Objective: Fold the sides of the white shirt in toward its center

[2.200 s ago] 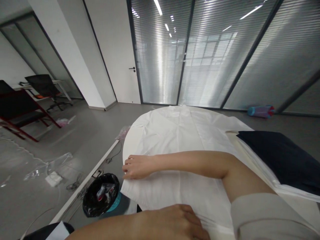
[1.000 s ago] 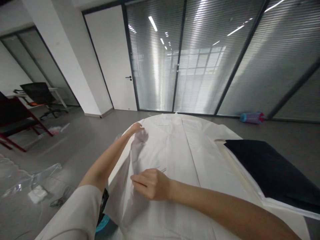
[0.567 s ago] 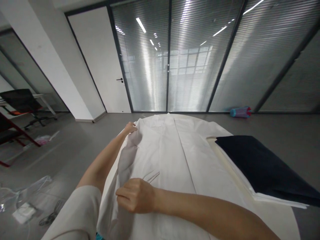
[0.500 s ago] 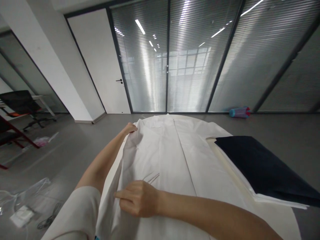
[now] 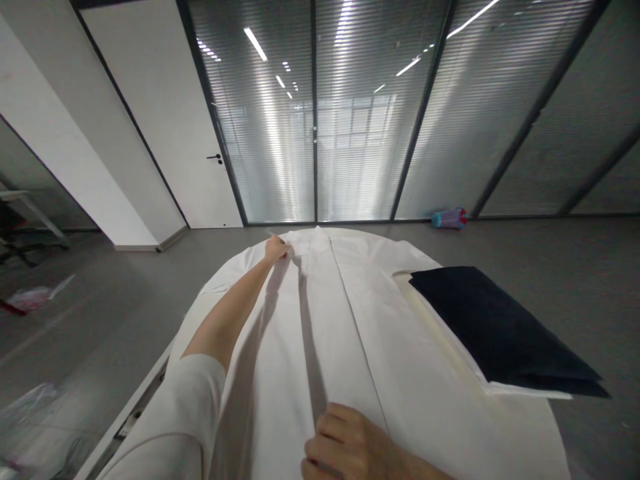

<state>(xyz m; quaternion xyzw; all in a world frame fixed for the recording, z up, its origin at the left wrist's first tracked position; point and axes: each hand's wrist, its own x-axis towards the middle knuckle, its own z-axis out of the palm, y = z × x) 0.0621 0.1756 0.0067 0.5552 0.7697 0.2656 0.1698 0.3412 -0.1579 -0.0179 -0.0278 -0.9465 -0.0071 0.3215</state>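
Note:
A white garment lies spread over a round cream table, a long seam line running down it. At its far left part, near the collar end, my left hand is closed on the white fabric. My right hand is low in the middle of the view, fingers curled on the fabric near the close end. Between the two hands the cloth is raised in long, shadowed folds. What lies beneath them is hidden.
A folded dark navy cloth rests on white cloth at the table's right side. A blue and pink object lies on the floor by the glass wall. Clear plastic is on the floor at left.
Both hands have moved to the right, the right one also closer to me. The garment's left part is now drawn inward in long folds. The view has shifted to the right.

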